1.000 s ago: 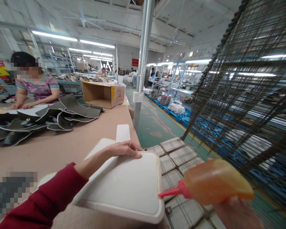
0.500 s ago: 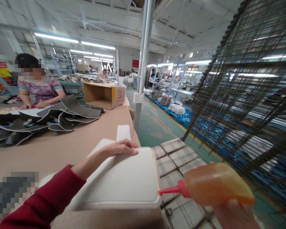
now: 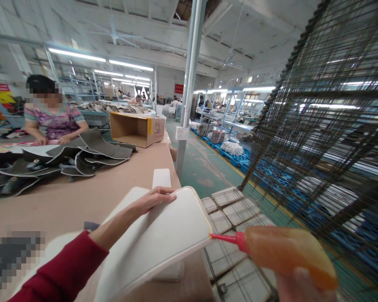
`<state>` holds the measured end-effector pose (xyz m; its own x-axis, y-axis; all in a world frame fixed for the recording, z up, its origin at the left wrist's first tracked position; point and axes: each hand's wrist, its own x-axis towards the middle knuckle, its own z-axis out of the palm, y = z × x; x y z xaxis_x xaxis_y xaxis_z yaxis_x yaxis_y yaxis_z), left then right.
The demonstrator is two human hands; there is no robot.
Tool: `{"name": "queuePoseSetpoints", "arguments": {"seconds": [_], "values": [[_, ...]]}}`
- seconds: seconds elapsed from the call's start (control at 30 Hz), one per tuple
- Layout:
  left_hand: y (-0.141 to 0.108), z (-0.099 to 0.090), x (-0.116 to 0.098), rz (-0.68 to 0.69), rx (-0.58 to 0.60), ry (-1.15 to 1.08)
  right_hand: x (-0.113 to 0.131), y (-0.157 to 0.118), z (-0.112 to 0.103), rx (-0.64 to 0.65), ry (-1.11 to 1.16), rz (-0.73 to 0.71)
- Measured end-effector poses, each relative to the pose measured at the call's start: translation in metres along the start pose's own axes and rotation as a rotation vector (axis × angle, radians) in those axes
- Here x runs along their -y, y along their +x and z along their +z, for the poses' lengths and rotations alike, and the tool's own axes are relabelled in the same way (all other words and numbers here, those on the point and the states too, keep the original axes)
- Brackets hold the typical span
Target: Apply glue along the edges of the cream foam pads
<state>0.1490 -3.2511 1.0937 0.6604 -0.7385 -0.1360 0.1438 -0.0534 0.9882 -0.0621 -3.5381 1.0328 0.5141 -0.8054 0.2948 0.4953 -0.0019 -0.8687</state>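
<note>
My left hand [image 3: 154,199] grips the far edge of a white rounded panel [image 3: 164,235], fingers closed over it. A yellowish line runs along the panel's right-hand edge. In my right hand [image 3: 297,284] lies a squeeze bottle of amber glue [image 3: 286,253], tipped nearly level, its red nozzle touching the panel's right corner. Most of the right hand's fingers are hidden behind the bottle. Under and behind the held panel are more white pieces, among them a narrow one [image 3: 161,178] at the table's edge.
Dark grey, white-edged pieces [image 3: 91,153] are heaped on the brown table [image 3: 138,167], near an open cardboard box [image 3: 132,128]. A co-worker [image 3: 55,117] sits across at the left. On my right, a wire mesh rack [image 3: 302,126] leans above white pieces on a grid. A post [image 3: 189,84] stands by the table.
The white panel has turned, so its near edge now slants down to the left. The glue nozzle has moved slightly up with the panel's corner, staying against the edge.
</note>
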Motion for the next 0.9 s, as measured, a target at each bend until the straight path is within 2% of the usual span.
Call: {"name": "queuePoseSetpoints", "arguments": {"seconds": [0.13,0.37,0.6,0.9], "values": [[0.0,0.004,0.004,0.005,-0.073,-0.058,0.014,-0.002,0.02,-0.003,0.108,-0.013],[0.005,0.008,0.017,0.028,-0.153,-0.097,0.007,0.002,0.032,-0.096,0.147,-0.084],[0.011,0.006,0.025,0.032,-0.204,-0.123,0.014,0.009,0.049,-0.001,0.14,-0.075],[0.019,0.002,0.034,-0.032,-0.248,-0.185,-0.006,0.022,0.047,0.063,0.202,0.029]]}}
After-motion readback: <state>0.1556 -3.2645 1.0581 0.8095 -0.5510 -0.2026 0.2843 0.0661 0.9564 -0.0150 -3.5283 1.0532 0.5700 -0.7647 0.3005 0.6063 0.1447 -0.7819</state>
